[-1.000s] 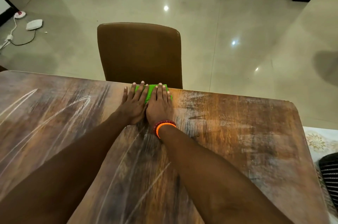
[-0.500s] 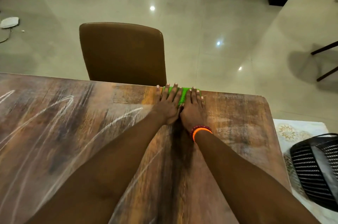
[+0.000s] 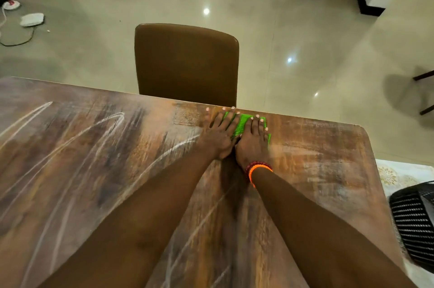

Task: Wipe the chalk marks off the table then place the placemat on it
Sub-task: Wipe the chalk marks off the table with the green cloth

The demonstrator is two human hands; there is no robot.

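A bright green cloth (image 3: 240, 124) lies flat on the wooden table (image 3: 328, 161) close to its far edge. My left hand (image 3: 217, 135) and my right hand (image 3: 252, 142) press down on the cloth side by side, fingers spread over it. An orange band and a red bead bracelet circle my right wrist. White chalk marks (image 3: 70, 142) streak the left and middle of the table in long curved lines. The wood to the right of my hands shows only faint smears. No placemat can be made out for certain.
A brown chair (image 3: 186, 64) stands pushed against the table's far edge, just behind my hands. A black slatted object (image 3: 413, 219) sits off the table's right side on a pale patterned surface (image 3: 387, 175). Cables and a white device (image 3: 31, 19) lie on the tiled floor at far left.
Both hands have slid the green cloth to the right along the far edge of the table, from in front of the chair to past its right side.
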